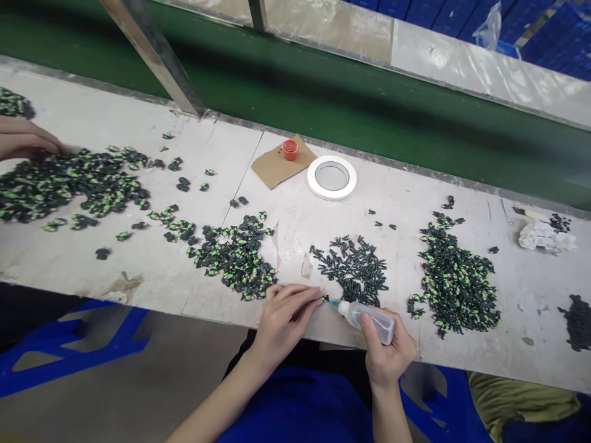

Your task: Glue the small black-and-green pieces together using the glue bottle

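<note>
Small black-and-green part pinched at the fingertips of the left hand, held just over the near table edge — nozzle of the squeeze bottle meets it there. Right hand wrapped around the bottle, tilted so the tip points left at the part. Piles flank the hands within reach: green-marked pile left, plain black pile ahead, another green-marked pile right. Part's shape too small to read; bottle contents unclear. Another person's hand cut off at far left.
</note>
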Available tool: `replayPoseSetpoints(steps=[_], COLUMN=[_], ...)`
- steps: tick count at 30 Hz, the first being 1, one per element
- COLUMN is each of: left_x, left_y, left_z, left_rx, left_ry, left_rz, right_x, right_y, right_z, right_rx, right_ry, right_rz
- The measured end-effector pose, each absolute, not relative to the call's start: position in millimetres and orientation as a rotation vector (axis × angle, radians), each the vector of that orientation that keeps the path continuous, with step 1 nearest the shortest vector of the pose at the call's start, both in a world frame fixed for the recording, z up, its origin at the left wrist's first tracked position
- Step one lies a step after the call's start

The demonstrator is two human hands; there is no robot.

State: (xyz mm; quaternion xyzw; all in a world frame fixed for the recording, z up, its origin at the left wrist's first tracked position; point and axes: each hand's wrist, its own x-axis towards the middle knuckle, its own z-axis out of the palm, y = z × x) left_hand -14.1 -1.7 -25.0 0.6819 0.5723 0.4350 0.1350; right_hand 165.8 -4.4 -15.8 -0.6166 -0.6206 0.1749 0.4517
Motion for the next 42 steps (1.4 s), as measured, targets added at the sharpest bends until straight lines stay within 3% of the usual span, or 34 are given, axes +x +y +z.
replayPoseSetpoints(steps=[8,15,22,26,28,32,37,42], left_x=[-14.5,-15.8,-13.6,-12.3,-12.7,-13.6,-14.2,-16.6], left_y=[-1.9,-3.4,-3.7,-3.2,-2.6,-1.5,-0.6,-2.5], left_z=[-27.1,-34.3,-40.6,-40.7,-41.5,-46.0,-48.2,-34.1], left_rx=[1.957,1.995,2.032,2.055,2.059,2.041,1.948,1.641], left_ry=[1.617,1.577,1.587,1.600,1.580,1.542,1.540,1.495], left_rz=[1.280,1.305,1.347,1.334,1.341,1.362,1.313,1.276], right_x=[181.4,219.1,247.2,272.7,278.0,266.4,244.8,249.3], right_y=[-3.5,66.2,106.3,135.1,158.8,200.2,215.0,211.3], right_z=[-14.6,1.9,1.7,17.9,23.5,22.3,14.1,22.9], right_rx=[-1.515,-1.490,-1.507,-1.417,-1.469,-1.408,-1.346,-1.451], right_ry=[-1.165,-1.118,-1.346,-1.539,-1.839,-2.254,-2.393,-2.270], right_rz=[0.441,0.497,0.696,0.549,0.445,0.628,0.748,0.611])
